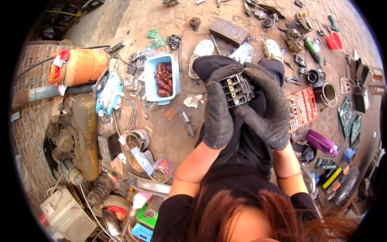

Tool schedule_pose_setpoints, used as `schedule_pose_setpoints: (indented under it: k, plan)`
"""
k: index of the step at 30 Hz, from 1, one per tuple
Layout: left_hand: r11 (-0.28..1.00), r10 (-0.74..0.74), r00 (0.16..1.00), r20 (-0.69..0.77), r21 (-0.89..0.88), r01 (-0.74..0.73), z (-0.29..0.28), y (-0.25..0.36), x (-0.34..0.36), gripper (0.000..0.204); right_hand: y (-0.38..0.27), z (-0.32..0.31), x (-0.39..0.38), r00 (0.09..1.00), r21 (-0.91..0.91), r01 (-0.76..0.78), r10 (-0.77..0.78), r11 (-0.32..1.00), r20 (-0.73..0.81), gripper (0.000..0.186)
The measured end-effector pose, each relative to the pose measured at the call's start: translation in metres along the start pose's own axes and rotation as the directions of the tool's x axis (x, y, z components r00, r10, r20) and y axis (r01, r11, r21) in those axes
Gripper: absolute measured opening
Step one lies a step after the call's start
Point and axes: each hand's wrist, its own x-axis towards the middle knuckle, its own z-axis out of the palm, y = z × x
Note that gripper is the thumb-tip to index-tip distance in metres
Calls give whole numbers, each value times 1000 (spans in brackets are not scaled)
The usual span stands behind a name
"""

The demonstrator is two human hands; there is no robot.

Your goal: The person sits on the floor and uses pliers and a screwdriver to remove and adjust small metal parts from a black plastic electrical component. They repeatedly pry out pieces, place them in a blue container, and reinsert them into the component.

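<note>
Between my two hands, above my lap, is a black electrical contactor (237,89). Its housing is ribbed, and a row of brass-coloured contacts shows on its upper face. My left hand (219,111), in a dark grey knitted glove, wraps the contactor's left side with the fingers curled over its far edge. The right hand (268,113), gloved the same way, grips it from the right, fingers at the far corner and thumb along the near edge. The contactor's underside is hidden by the gloves.
Left of my feet stands a light blue basin (175,80) holding coppery-red pieces. An orange gas cylinder (86,66) lies farther left. On the right are an orange tool case (302,107), a purple bottle (321,142) and a red bucket (334,41). A metal block (228,31) lies ahead.
</note>
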Motion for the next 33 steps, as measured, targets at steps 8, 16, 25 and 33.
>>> schedule_pose_setpoints:
  k: [8,16,25,33]
  plan:
    - [998,-60,998,-9,-31,60,-5,-4,-3,51,3,2,-2,1000,1,-16,16,1000,-20,58]
    - [993,-119,990,-81,15,120,-11,-8,-6,61,7,4,-5,999,-40,-40,39,998,-10,58]
    - [959,-96,995,11,268,89,-11,5,-8,77,13,-6,-2,996,-28,36,-33,999,88,64]
    - [693,1,953,304,687,-220,-20,21,-4,67,22,-4,-13,986,307,-164,167,938,17,60]
